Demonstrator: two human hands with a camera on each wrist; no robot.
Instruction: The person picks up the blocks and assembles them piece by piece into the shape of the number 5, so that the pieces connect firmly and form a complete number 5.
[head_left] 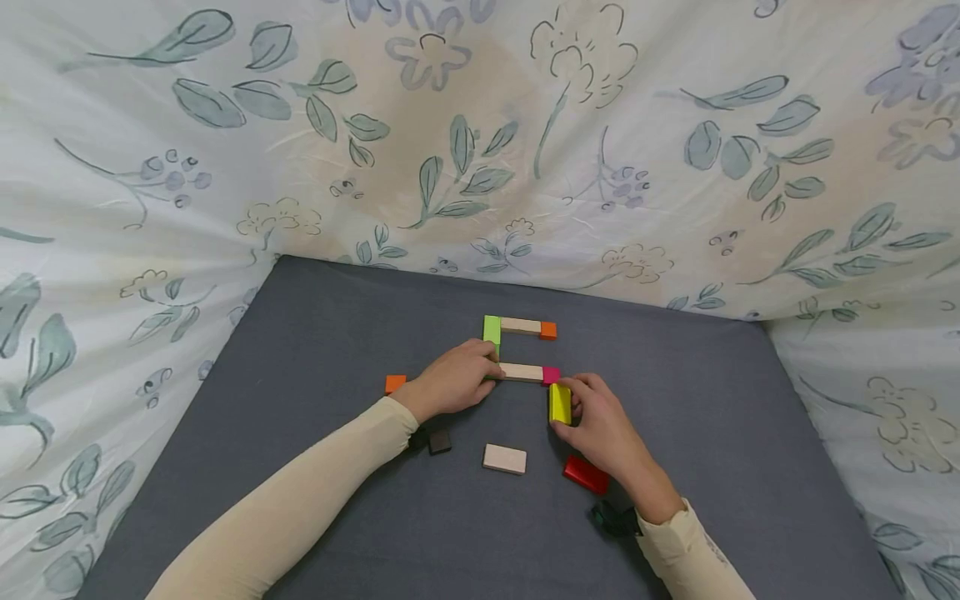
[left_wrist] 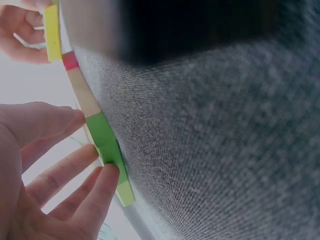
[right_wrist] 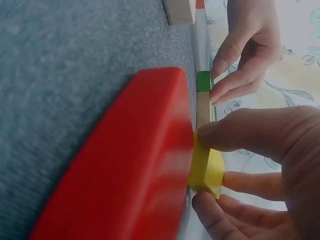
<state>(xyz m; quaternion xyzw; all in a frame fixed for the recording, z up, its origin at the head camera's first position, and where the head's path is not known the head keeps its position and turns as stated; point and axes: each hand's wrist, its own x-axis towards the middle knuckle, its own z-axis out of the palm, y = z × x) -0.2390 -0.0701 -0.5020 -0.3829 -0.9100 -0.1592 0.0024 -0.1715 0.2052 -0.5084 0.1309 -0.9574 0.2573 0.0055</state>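
My right hand [head_left: 597, 419] pinches a yellow block [head_left: 559, 404] between thumb and fingers, close below a small magenta block [head_left: 551, 376]. That magenta block sits at the right end of a pale wooden block [head_left: 521, 372]. At its other end, my left hand [head_left: 459, 379] rests its fairly straight fingers against green blocks [left_wrist: 103, 135], partly covering them in the head view. A light green block [head_left: 491, 328] continues away from the hand, and another wooden block [head_left: 521, 326] with an orange block [head_left: 548, 331] at its tip extends to the right from it.
Beside the left wrist lie an orange block [head_left: 395, 383] and a dark brown block [head_left: 440, 442]. A pale wooden block [head_left: 505, 458] and a red block [head_left: 587, 475] lie nearer, the red one just below the right hand. Flowered cloth [head_left: 480, 150] borders the grey surface [head_left: 337, 325].
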